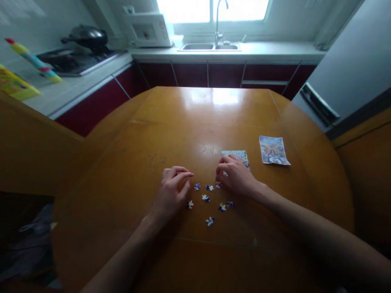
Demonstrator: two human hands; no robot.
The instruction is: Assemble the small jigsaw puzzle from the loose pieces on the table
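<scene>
Several small loose puzzle pieces [209, 198] lie scattered on the round wooden table [128, 162], between my two hands. My left hand [171, 192] rests on the table just left of them, its fingers curled together; whether they hold anything is hidden. My right hand [235, 174] lies to the right, fingers bent and pinched on a small puzzle piece [224, 173]. Partly under that hand sits an assembled bit of colourful puzzle [241, 155].
A colourful printed picture card [273, 150] lies on the table right of my right hand. Behind the table runs a kitchen counter with a sink [209, 46], tap, microwave [148, 29] and a stove with a wok [88, 37]. A grey fridge [345, 69] stands at right.
</scene>
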